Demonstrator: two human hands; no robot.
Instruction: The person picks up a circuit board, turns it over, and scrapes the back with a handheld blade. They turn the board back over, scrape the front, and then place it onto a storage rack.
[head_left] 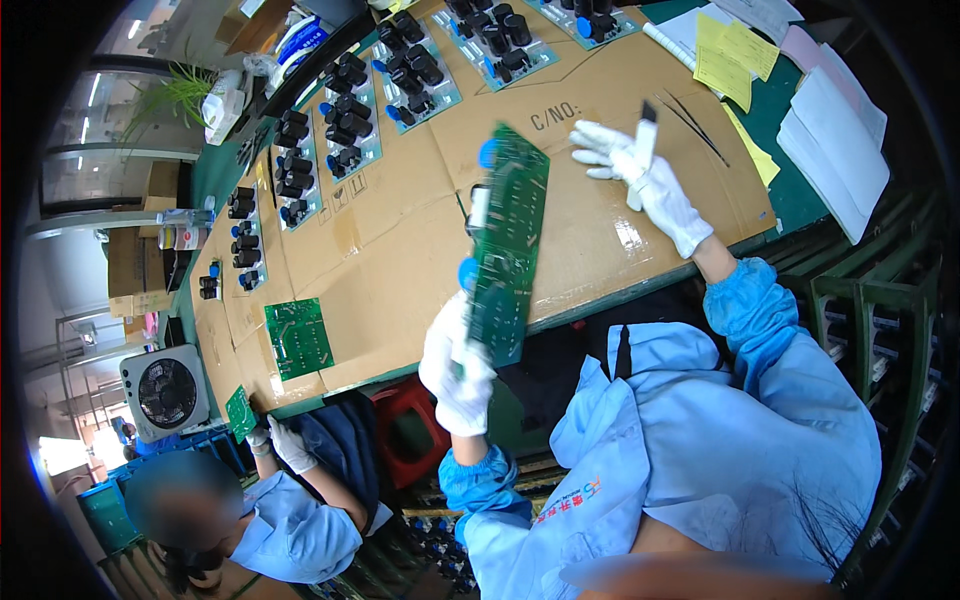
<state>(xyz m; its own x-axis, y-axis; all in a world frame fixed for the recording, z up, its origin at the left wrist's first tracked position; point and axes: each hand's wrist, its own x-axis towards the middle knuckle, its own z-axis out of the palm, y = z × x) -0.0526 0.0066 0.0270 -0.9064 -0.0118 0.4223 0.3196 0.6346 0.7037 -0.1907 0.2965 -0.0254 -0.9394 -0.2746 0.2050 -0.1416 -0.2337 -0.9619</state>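
Above the cardboard-topped surface [400,260], the white-gloved left hand [460,375] has its fingers clamped on the lower end of a green circuit board [512,240], held tilted, with blue components [467,273] showing along its left edge. Farther right, the gloved right hand [640,175] has several fingers spread apart, a pale, dark-tipped stick [645,140] beside them (whether gripped, I cannot tell). Dark tweezers [700,130] lie nearby on the cardboard.
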